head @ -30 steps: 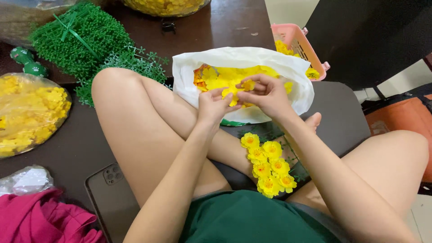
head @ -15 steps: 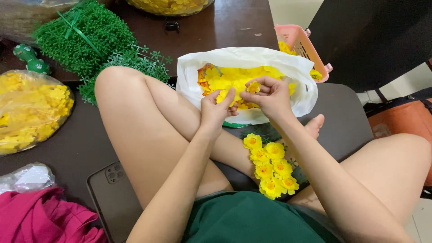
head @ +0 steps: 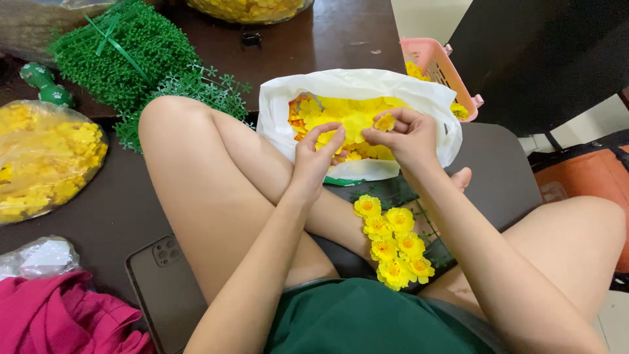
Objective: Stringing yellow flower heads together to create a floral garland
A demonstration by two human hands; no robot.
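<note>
A white plastic bag [head: 419, 98] full of loose yellow artificial flowers [head: 350, 118] lies open past my crossed legs. My right hand [head: 406, 134] is over the bag and pinches one small yellow flower [head: 384, 122] between its fingertips. My left hand [head: 314, 154] hovers at the bag's near edge, fingers slightly curled and apart, holding nothing I can see. A green stem with several yellow flowers [head: 392, 242] on it rests in my lap between my legs.
A dark phone [head: 164, 282] lies by my left thigh. Green plastic foliage [head: 131, 59] sits at the back left, a clear bag of yellow flowers [head: 46, 157] at the left, a pink basket [head: 442, 65] behind the white bag, pink cloth [head: 59, 321] at the lower left.
Both hands have lifted a little from the bag's contents. My right hand now holds a single flower up, and my left hand has drawn slightly apart from it.
</note>
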